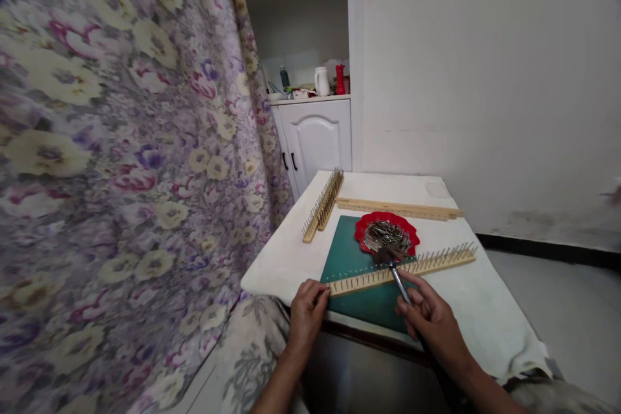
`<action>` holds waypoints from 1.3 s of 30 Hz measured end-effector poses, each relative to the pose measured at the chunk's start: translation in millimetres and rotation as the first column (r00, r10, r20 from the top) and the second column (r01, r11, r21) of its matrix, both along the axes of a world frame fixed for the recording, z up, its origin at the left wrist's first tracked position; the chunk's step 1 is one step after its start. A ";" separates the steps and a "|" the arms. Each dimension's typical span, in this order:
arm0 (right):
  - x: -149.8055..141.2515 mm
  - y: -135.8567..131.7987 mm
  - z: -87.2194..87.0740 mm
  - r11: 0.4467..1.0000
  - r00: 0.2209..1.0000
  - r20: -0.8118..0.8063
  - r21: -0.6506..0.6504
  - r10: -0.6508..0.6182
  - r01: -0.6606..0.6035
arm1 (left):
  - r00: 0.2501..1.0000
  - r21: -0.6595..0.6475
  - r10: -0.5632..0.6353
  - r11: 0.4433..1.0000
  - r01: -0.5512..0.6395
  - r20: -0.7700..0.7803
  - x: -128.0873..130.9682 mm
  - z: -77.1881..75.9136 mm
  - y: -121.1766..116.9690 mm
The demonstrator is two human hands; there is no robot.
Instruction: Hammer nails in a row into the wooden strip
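Observation:
My right hand (429, 314) is wrapped round the handle of a hammer (400, 284). The dark hammer head is over the middle of a wooden strip (359, 282), by the near rim of a red scalloped dish (359, 233). Upright nails (436, 257) stand in rows along that strip, which lies slanted across a green mat (347, 239). At the strip's left end, the fingers of my left hand (308, 307) are closed on the wood; whether a nail is between the fingertips I cannot make out. Many loose nails (385, 236) fill the dish.
Nail-studded strips (324, 207) lie at the table's back left. Bare wooden strips (398, 207) lie behind the dish. A white cloth covers the table (291, 259). A floral curtain (145, 174) hangs close on the left; a white cabinet (315, 136) stands behind.

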State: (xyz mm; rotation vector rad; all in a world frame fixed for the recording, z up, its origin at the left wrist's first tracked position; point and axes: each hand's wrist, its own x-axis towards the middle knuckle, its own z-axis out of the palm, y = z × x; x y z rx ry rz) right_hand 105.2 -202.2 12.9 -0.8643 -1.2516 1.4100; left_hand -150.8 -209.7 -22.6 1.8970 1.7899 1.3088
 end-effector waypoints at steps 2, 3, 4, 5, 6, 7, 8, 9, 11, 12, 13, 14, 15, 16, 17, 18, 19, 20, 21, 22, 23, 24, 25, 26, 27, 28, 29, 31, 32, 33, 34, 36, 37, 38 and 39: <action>-4.9 -3.4 3.5 0.996 0.997 -0.010 -0.032 0.081 -0.082 | 1.000 -0.002 -0.009 1.000 0.009 -0.015 -0.2 -0.5 1.1; -8.9 -5.6 4.9 0.990 0.991 -0.016 -0.049 0.130 -0.131 | 1.000 -0.001 -0.012 1.000 0.012 -0.021 -0.3 -0.5 1.5; -13.9 -8.0 6.1 0.979 0.982 -0.023 -0.066 0.190 -0.191 | 1.000 0.001 -0.014 1.000 0.014 -0.025 -0.3 -0.5 1.6; -19.6 -10.5 6.8 0.970 0.973 -0.025 -0.074 0.229 -0.230 | 0.999 0.002 -0.017 1.000 0.017 -0.028 -0.2 -0.2 1.5; -25.8 -13.0 7.4 0.958 0.961 -0.021 -0.076 0.276 -0.277 | 0.999 0.004 -0.018 1.000 0.018 -0.031 -0.1 0.1 1.2; -31.9 -15.4 7.7 0.950 0.953 -0.013 -0.076 0.302 -0.302 | 0.999 0.004 -0.019 1.000 0.019 -0.032 0.0 0.4 0.8; -37.8 -17.5 8.2 0.949 0.952 -0.004 -0.075 0.306 -0.306 | 0.999 0.003 -0.020 1.000 0.020 -0.031 0.0 0.7 0.3; -43.3 -19.2 8.8 0.946 0.948 0.009 -0.073 0.318 -0.317 | 0.999 0.000 -0.023 1.000 0.023 -0.027 0.0 0.7 -0.1; -52.1 -21.5 11.0 0.945 0.946 0.032 -0.080 0.322 -0.318 | 1.000 0.000 -0.024 1.000 0.024 -0.016 -0.3 0.1 -0.5; -55.5 -22.0 12.4 0.945 0.946 0.038 -0.081 0.322 -0.318 | 1.000 0.001 -0.025 1.000 0.025 -0.011 -0.6 -0.6 -0.4; -58.4 -22.1 13.8 0.946 0.947 0.043 -0.082 0.318 -0.313 | 1.000 0.000 -0.026 1.000 0.026 -0.009 -0.9 -1.5 -0.1; -60.9 -22.1 15.1 0.948 0.949 0.048 -0.080 0.312 -0.308 | 1.000 0.000 -0.024 1.000 0.024 -0.007 -1.3 -2.7 0.4; -63.2 -21.9 16.0 0.949 0.949 0.054 -0.077 0.310 -0.306 | 1.000 -0.001 -0.021 1.000 0.021 -0.005 -1.7 -4.0 1.0; -65.3 -21.7 16.3 0.949 0.949 0.064 -0.074 0.310 -0.305 | 1.000 -0.002 -0.018 1.000 0.018 -0.004 -2.0 -5.3 1.7; -67.3 -21.7 16.2 0.949 0.947 0.076 -0.074 0.312 -0.307 | 1.000 -0.003 -0.014 1.000 0.014 -0.003 -2.3 -6.5 2.3; -69.2 -21.8 15.6 0.948 0.945 0.088 -0.073 0.316 -0.310 | 1.000 -0.005 -0.011 1.000 0.011 -0.003 -2.5 -7.6 2.8; -70.9 -22.1 14.7 0.947 0.943 0.098 -0.072 0.319 -0.313 | 1.000 -0.008 -0.010 1.000 0.010 -0.005 -2.6 -8.5 3.2; -72.6 -22.5 13.7 0.947 0.941 0.106 -0.071 0.320 -0.314 | 1.000 -0.012 -0.009 1.000 0.009 -0.008 -2.6 -9.1 3.4; -74.0 -23.1 12.7 0.948 0.942 0.113 -0.068 0.316 -0.310 | 1.000 -0.016 -0.009 1.000 0.008 -0.012 -2.7 -9.5 3.5; -75.2 -23.7 11.8 0.950 0.942 0.123 -0.065 0.311 -0.305 | 1.000 -0.018 -0.009 1.000 0.009 -0.015 -2.7 -9.6 3.5; -76.2 -24.2 11.2 0.952 0.942 0.136 -0.063 0.306 -0.300 | 1.000 -0.018 -0.010 1.000 0.010 -0.016 -2.6 -9.5 3.4; -76.9 -24.5 10.8 0.954 0.941 0.154 -0.062 0.300 -0.294 | 1.000 -0.018 -0.011 1.000 0.011 -0.015 -2.7 -9.3 3.3; -77.4 -24.8 10.7 0.955 0.940 0.172 -0.061 0.296 -0.290 | 1.000 -0.018 -0.012 1.000 0.011 -0.013 -2.7 -9.0 3.3; -77.6 -24.9 10.6 0.955 0.937 0.187 -0.061 0.295 -0.289 | 1.000 -0.018 -0.013 1.000 0.013 -0.010 -2.8 -8.7 3.2; -77.6 -24.9 10.7 0.955 0.935 0.193 -0.060 0.297 -0.291 | 1.000 -0.019 -0.016 1.000 0.015 -0.007 -2.9 -8.5 3.1; -77.5 -25.0 10.9 0.955 0.936 0.191 -0.057 0.297 -0.291 | 1.000 -0.020 -0.016 1.000 0.016 -0.005 -3.0 -8.4 3.0; -77.4 -25.0 11.0 0.955 0.937 0.183 -0.054 0.297 -0.292 | 1.000 -0.021 -0.015 1.000 0.015 -0.003 -3.1 -8.5 3.0; -77.3 -25.1 11.3 0.955 0.939 0.173 -0.050 0.298 -0.294 | 1.000 -0.020 -0.014 1.000 0.014 -0.001 -3.4 -9.0 3.0; -77.3 -25.0 11.5 0.955 0.938 0.178 -0.049 0.298 -0.294 | 1.000 -0.018 -0.014 1.000 0.014 -0.001 -3.5 -9.2 3.1; -77.3 -24.9 11.8 0.954 0.935 0.190 -0.050 0.301 -0.297 | 1.000 -0.014 -0.015 1.000 0.015 -0.002 -3.6 -9.4 3.3; -77.3 -24.8 12.3 0.952 0.930 0.201 -0.054 0.307 -0.302 | 1.000 -0.011 -0.017 1.000 0.017 -0.002 -3.7 -9.5 3.5; -76.7 -24.8 14.3 0.949 0.928 0.197 -0.067 0.316 -0.309 | 1.000 -0.007 -0.017 1.000 0.017 -0.001 -3.5 -9.2 3.8; -76.0 -25.0 16.0 0.949 0.931 0.181 -0.070 0.316 -0.308 | 1.000 -0.004 -0.015 1.000 0.015 0.004 -3.4 -8.8 3.7; -74.9 -25.2 18.1 0.949 0.936 0.160 -0.069 0.314 -0.307 | 1.000 -0.001 -0.012 1.000 0.012 0.012 -3.2 -8.3 3.5; -73.4 -25.5 20.5 0.952 0.942 0.140 -0.065 0.306 -0.299 | 1.000 0.001 -0.012 1.000 0.012 0.023 -2.9 -7.9 3.2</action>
